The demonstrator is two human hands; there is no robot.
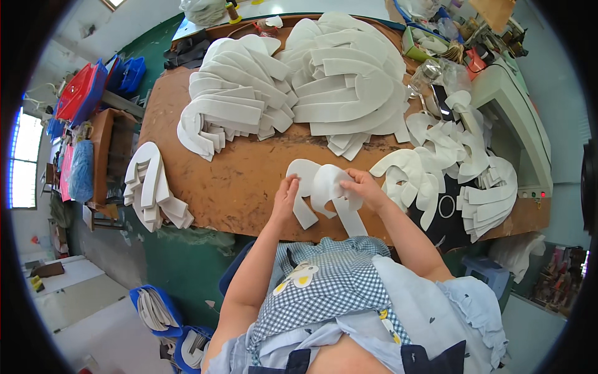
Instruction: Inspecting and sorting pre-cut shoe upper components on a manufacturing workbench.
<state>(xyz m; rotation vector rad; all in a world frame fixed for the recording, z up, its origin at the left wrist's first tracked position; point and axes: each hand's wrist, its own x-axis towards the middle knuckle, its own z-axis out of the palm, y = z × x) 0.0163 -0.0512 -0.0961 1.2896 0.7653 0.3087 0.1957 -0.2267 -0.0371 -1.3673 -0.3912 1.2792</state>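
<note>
Close in front of me, my left hand [287, 196] pinches the left edge of a white U-shaped padded piece [303, 170]. My right hand [367, 188] is closed on a second white curved piece [328, 184], bent and overlapping the first one. A straight white leg [350, 218] hangs below it toward my apron; which piece it belongs to I cannot tell. Beyond my hands, a fanned pile of white U-shaped pieces [240, 84] lies on the brown table [249, 181], beside a larger pile [355, 68] to its right.
A small stack of white pieces [149, 184] is at the table's left edge. To the right lie loose white pieces [408, 177], another stack [492, 199], a glass jar [428, 71] and a grey machine housing [514, 124]. Blue bins [156, 305] stand on the floor at lower left.
</note>
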